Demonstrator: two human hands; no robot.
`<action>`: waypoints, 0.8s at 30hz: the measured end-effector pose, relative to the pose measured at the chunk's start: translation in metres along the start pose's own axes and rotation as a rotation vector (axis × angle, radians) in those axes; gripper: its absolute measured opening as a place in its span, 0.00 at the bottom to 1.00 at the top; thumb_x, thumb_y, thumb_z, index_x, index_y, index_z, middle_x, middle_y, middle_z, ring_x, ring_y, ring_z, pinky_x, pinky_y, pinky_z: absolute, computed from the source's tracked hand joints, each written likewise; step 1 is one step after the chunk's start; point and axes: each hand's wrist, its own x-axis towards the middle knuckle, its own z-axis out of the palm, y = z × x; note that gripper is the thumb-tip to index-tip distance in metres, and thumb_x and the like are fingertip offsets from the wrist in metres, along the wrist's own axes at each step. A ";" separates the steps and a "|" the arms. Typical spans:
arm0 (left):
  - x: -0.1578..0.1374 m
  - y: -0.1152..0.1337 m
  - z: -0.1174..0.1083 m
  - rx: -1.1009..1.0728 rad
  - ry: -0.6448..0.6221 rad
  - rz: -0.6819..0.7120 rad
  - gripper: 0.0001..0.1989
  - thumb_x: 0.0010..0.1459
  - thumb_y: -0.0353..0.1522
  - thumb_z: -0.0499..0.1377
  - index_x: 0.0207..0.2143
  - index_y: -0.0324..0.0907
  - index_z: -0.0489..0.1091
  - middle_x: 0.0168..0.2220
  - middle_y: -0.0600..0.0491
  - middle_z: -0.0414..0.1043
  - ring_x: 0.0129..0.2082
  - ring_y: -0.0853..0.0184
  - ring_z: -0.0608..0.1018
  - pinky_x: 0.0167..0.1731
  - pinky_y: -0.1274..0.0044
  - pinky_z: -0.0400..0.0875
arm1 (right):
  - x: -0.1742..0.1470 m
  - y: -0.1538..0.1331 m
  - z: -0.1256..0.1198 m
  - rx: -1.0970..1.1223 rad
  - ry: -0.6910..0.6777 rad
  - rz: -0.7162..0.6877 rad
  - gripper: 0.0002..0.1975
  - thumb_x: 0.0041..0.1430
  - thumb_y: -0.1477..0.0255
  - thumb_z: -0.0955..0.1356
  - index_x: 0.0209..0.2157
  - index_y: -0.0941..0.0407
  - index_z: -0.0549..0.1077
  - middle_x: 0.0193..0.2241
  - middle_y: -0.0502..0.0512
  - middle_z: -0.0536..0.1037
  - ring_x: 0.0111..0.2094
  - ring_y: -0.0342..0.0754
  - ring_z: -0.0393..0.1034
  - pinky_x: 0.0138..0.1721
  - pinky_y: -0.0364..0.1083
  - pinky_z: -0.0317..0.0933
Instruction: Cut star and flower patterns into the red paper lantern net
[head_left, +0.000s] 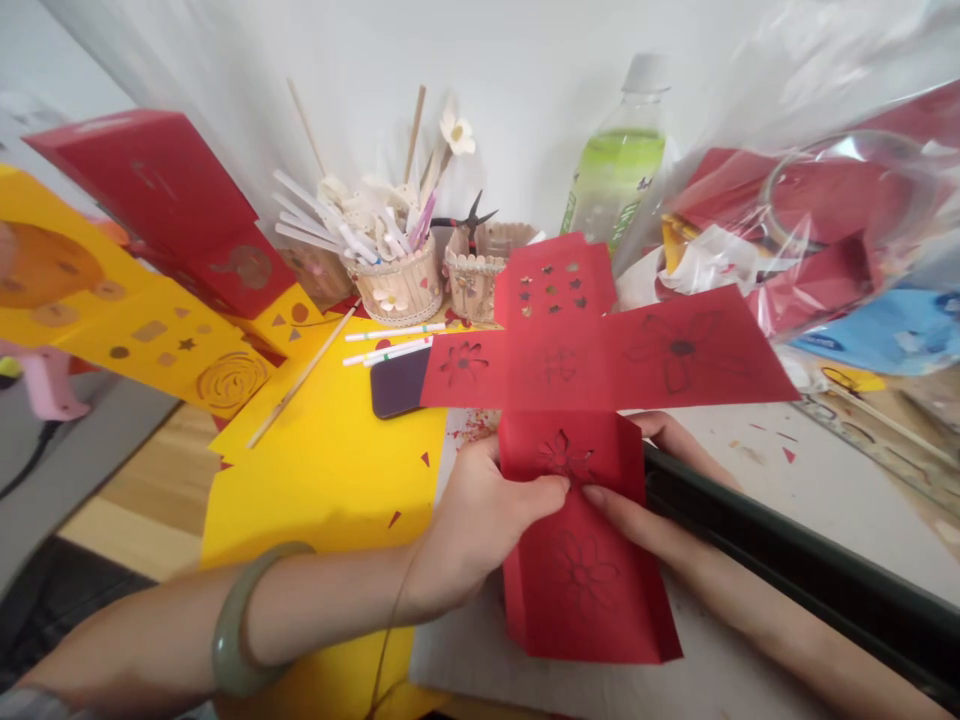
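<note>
A red paper box cutout (pixel 559 380), shaped like a cross, is held up in front of me with flower and star patterns on its panels. Some patterns are cut through; others are only drawn lines. My left hand (pixel 487 510) grips its left edge, thumb on the lower panel just under a cut flower. From the right, my right hand (pixel 626 520) pinches the same panel, its thumb tip close to the left one and fingers behind the paper. A long dark bar (pixel 795 560) passes by my right hand; how it is supported is hidden.
Yellow paper (pixel 315 490) lies on the left, with a thin stick (pixel 304 375) and a dark phone-like object (pixel 397 383) on it. Decorated cups (pixel 397 285) stand behind, near a bottle (pixel 619 160). Folded red and yellow cutouts (pixel 187 210) lean at left. Plastic-wrapped red paper (pixel 817 230) sits right.
</note>
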 end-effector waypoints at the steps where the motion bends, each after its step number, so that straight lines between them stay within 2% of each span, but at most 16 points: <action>1: 0.000 0.001 0.000 -0.007 -0.003 -0.011 0.08 0.43 0.27 0.62 0.31 0.38 0.73 0.30 0.54 0.75 0.28 0.69 0.74 0.31 0.78 0.70 | 0.000 0.001 0.000 0.008 0.000 0.005 0.06 0.55 0.70 0.69 0.33 0.51 0.66 0.30 0.48 0.77 0.30 0.46 0.75 0.31 0.45 0.71; 6: 0.000 0.003 0.002 -0.006 0.012 -0.030 0.09 0.43 0.28 0.63 0.31 0.38 0.72 0.30 0.53 0.75 0.27 0.68 0.75 0.30 0.77 0.70 | 0.000 0.001 0.000 0.074 -0.011 0.058 0.07 0.55 0.69 0.70 0.34 0.51 0.66 0.30 0.48 0.78 0.29 0.46 0.75 0.30 0.44 0.71; 10: 0.001 0.001 0.000 -0.025 0.010 -0.062 0.10 0.44 0.31 0.64 0.31 0.37 0.72 0.32 0.51 0.75 0.28 0.66 0.75 0.31 0.75 0.70 | 0.002 0.002 -0.002 0.077 -0.004 0.032 0.07 0.55 0.69 0.70 0.34 0.50 0.67 0.29 0.47 0.77 0.28 0.45 0.74 0.28 0.43 0.70; 15: 0.002 0.000 -0.002 -0.067 -0.013 -0.063 0.10 0.43 0.32 0.64 0.29 0.36 0.72 0.29 0.51 0.75 0.27 0.67 0.74 0.31 0.75 0.69 | 0.002 0.005 -0.004 0.098 0.002 0.008 0.07 0.55 0.70 0.70 0.33 0.50 0.66 0.29 0.47 0.77 0.29 0.45 0.75 0.28 0.43 0.72; 18: 0.001 0.001 -0.002 -0.057 -0.014 -0.069 0.10 0.42 0.31 0.64 0.29 0.35 0.72 0.28 0.51 0.74 0.27 0.68 0.74 0.30 0.76 0.68 | 0.001 0.005 -0.003 0.120 -0.027 0.048 0.07 0.55 0.68 0.69 0.36 0.50 0.67 0.31 0.48 0.79 0.30 0.47 0.76 0.30 0.45 0.73; 24: -0.001 0.001 -0.001 -0.010 -0.048 -0.063 0.08 0.43 0.29 0.62 0.29 0.35 0.71 0.28 0.53 0.74 0.25 0.71 0.72 0.29 0.78 0.67 | -0.001 -0.001 0.000 0.106 0.024 0.125 0.12 0.53 0.69 0.71 0.38 0.50 0.67 0.36 0.50 0.81 0.33 0.50 0.78 0.34 0.48 0.75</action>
